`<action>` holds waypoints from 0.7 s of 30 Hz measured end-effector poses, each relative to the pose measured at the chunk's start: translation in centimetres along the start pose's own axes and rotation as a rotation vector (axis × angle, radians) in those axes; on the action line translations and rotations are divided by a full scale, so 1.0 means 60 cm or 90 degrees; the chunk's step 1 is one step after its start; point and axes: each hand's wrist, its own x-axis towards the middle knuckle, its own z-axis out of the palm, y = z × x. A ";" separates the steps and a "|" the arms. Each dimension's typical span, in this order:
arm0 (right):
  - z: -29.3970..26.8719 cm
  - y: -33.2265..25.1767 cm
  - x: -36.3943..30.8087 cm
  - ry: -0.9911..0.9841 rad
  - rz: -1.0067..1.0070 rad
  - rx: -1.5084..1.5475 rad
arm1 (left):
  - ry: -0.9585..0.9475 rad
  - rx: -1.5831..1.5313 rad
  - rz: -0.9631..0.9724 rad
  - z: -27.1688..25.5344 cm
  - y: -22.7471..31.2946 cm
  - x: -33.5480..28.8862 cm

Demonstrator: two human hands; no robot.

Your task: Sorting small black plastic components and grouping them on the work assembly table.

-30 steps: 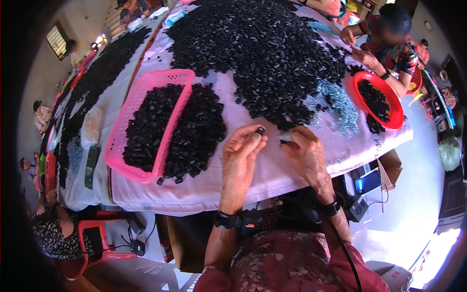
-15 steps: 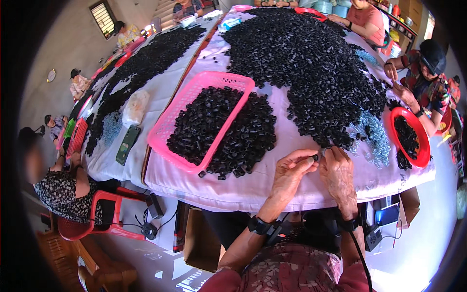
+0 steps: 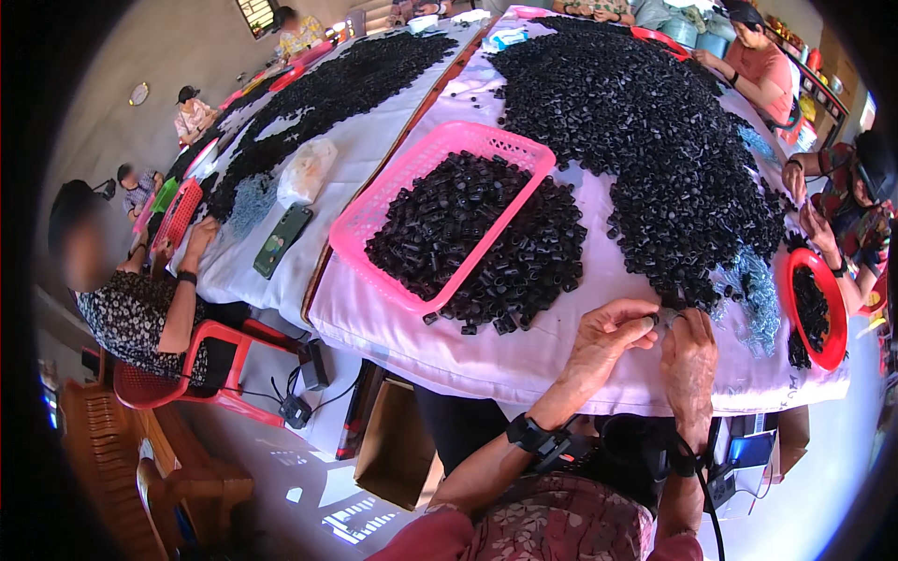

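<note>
Close together above the near edge of the cloth, my two hands work at fingertip height. My left hand [image 3: 603, 346] pinches a small black tube-shaped piece [image 3: 653, 320] between thumb and forefinger. My right hand [image 3: 690, 360] is closed beside it, fingertips almost touching the piece; what it holds is too small to make out. Just beyond lies a big heap of similar black pieces [image 3: 645, 122]. To the left, a pink perforated basket [image 3: 360, 224] stands tipped among more black pieces [image 3: 468, 238]. Right of my hands is a pile of thin clear-bluish bits [image 3: 751, 294].
A red tray [image 3: 835, 346] with black pieces sits at the right edge. Left of the basket lie a phone [image 3: 282, 241] and a whitish plastic bag [image 3: 307, 171]. Co-workers sit around the table, one with a hand [image 3: 199, 241] on the cloth at left. A red chair [image 3: 229, 374] stands there.
The whole view has swung left, so things sit further right. My hands stay together, the left still pinching the black piece. The co-worker at left now has an arm stretched onto the table.
</note>
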 end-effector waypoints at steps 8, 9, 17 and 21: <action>-0.027 -0.004 -0.011 0.068 0.323 0.483 | -0.036 0.084 0.021 0.017 0.006 -0.003; -0.029 0.002 -0.012 0.085 0.359 0.555 | -0.035 0.083 0.018 0.016 0.006 -0.004; -0.030 -0.021 -0.004 0.048 0.344 0.678 | -0.046 0.064 0.010 0.020 0.010 -0.003; -0.027 -0.024 -0.009 0.075 0.358 0.677 | -0.048 0.074 0.006 0.010 0.001 -0.002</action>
